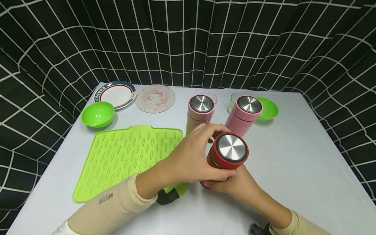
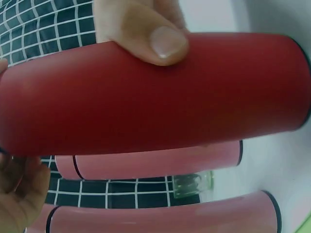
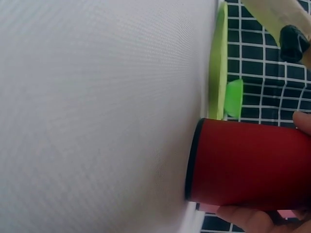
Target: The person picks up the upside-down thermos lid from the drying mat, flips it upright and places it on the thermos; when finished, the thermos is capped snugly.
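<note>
- the white table (image 1: 308, 169) carries everything, with checked black cloth (image 1: 188, 42) hung behind it.
- a green mat (image 1: 123, 156) lies flat on the table's left part.
- the left hand (image 1: 188, 160) wraps its fingers round the red flask (image 1: 227, 153) from the left, just under the lid.
- the right hand (image 1: 235, 184) grips the same flask lower down, fingers curled round its body.
- the red flask stands near the table's middle, base on the surface, beside the mat's right edge.
- two pink flasks (image 1: 245, 114) stand upright just behind it.
- a plate (image 1: 115, 94), a round coaster (image 1: 155, 98) and two green bowls (image 1: 98, 114) sit toward the back.
</note>
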`<action>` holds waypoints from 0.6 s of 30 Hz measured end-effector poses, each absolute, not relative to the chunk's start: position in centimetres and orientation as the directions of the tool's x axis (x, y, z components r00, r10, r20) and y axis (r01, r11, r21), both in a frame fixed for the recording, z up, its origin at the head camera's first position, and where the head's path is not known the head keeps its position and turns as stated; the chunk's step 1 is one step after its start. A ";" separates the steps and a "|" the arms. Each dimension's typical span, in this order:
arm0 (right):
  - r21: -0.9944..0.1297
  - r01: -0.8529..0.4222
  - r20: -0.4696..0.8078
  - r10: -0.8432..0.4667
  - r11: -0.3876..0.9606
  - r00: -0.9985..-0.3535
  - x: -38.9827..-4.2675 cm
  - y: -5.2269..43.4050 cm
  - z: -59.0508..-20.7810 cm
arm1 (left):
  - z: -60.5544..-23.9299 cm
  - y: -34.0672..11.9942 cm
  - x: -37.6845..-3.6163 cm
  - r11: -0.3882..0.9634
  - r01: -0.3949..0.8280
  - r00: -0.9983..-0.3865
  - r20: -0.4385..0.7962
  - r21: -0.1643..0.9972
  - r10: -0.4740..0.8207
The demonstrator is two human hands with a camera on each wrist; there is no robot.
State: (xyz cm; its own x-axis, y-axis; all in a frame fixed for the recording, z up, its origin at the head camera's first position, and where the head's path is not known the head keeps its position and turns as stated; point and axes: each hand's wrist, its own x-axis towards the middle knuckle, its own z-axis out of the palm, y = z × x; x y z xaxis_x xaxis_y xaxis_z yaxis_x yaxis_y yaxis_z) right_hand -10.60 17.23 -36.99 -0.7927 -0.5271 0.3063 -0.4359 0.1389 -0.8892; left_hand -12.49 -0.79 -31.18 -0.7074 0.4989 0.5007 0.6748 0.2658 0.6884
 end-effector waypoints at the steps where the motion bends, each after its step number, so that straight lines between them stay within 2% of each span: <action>1: -0.891 -0.436 0.311 -0.530 0.127 -0.789 -10.6 17.3 -37.0 | -31.2 -0.8 -12.5 0.244 0.668 -0.706 0.494 0.703 0.507; 7: -0.880 -0.470 0.357 -0.554 0.070 -0.752 -10.9 17.3 -37.1 | -31.3 -1.0 -12.7 0.119 0.607 -0.682 0.438 0.786 0.586; 14: -0.887 -0.434 0.297 -0.526 0.156 -0.797 -10.6 17.4 -37.0 | -31.4 -0.8 -12.6 0.136 0.591 -0.702 0.423 0.795 0.573; 18: -0.886 -0.438 0.302 -0.527 0.152 -0.794 -10.6 17.4 -37.0 | -31.4 -0.7 -12.7 0.119 0.589 -0.705 0.437 0.799 0.559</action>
